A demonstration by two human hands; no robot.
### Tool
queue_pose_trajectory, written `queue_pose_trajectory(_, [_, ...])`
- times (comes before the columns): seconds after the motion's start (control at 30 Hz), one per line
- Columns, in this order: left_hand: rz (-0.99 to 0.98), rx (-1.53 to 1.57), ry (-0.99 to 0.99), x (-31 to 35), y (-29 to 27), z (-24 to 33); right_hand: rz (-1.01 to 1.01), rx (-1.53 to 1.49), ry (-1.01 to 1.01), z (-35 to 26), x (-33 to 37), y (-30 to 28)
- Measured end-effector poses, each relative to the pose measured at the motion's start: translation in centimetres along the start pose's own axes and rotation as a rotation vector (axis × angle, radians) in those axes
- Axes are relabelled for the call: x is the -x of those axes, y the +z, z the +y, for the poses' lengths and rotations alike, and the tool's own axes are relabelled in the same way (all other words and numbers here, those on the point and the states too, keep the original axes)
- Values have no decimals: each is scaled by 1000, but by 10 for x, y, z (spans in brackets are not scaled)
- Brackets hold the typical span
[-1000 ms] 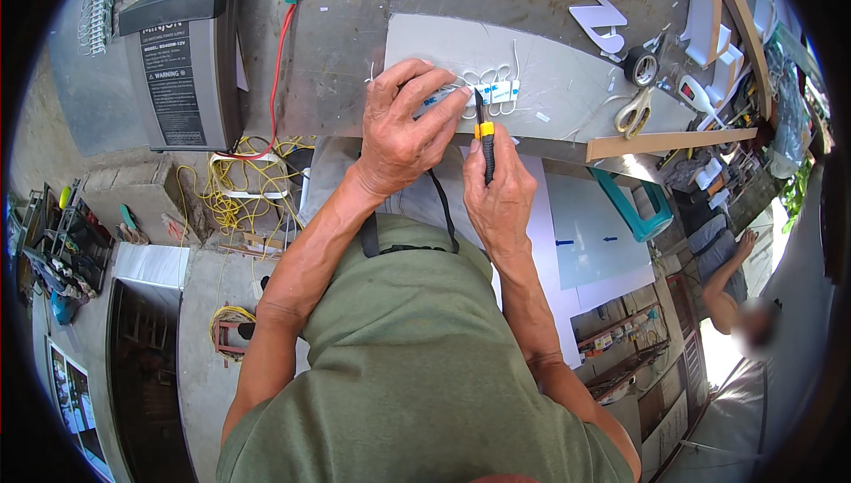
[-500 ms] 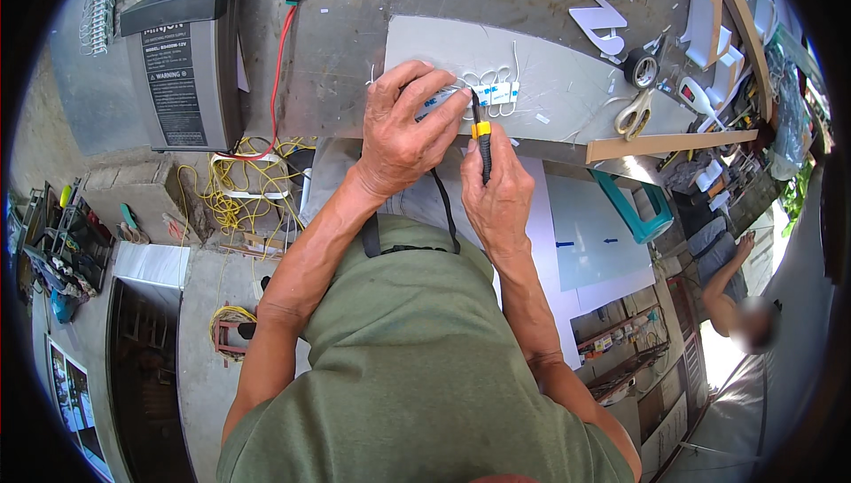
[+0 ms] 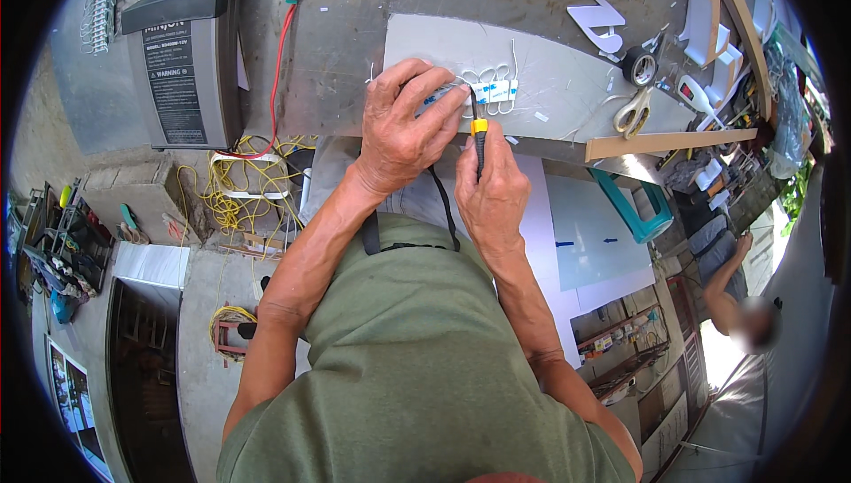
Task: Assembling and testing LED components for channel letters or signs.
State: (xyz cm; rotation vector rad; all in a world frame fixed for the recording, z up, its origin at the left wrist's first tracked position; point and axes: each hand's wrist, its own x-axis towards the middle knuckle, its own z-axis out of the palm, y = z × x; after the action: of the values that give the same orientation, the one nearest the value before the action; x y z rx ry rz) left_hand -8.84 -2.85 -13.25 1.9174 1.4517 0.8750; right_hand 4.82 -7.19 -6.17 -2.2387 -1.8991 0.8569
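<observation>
A row of small modules with white-and-blue adhesive backing [image 3: 495,91] and looped white wires lies on a pale sheet [image 3: 550,62] on the metal workbench. My left hand [image 3: 403,124] is closed over the left part of the row, its fingers curled and fingertips pressed at the backing; some modules are hidden under it. In my right hand [image 3: 492,195] is a utility knife [image 3: 480,133] with a black-and-yellow handle. Its blade points away from me and meets the backing beside my left fingertips.
A grey power supply [image 3: 182,75] with a red cable [image 3: 282,62] stands at left. At right lie scissors [image 3: 632,114], a tape roll [image 3: 640,66], a wooden strip [image 3: 671,144] and white cut letters [image 3: 596,18]. Another person [image 3: 727,292] is at far right.
My right hand and the knife have shifted slightly left, toward my left fingertips. My left hand stays over the modules.
</observation>
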Motion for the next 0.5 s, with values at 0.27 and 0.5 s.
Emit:
queue_pose_trajectory(0.27, [-5, 22, -18, -1, -3, 2, 14, 40, -26, -5, 0, -4])
queue_pose_trajectory(0.5, [5, 35, -29, -1, -2, 1, -12, 56, -22, -4, -2, -8])
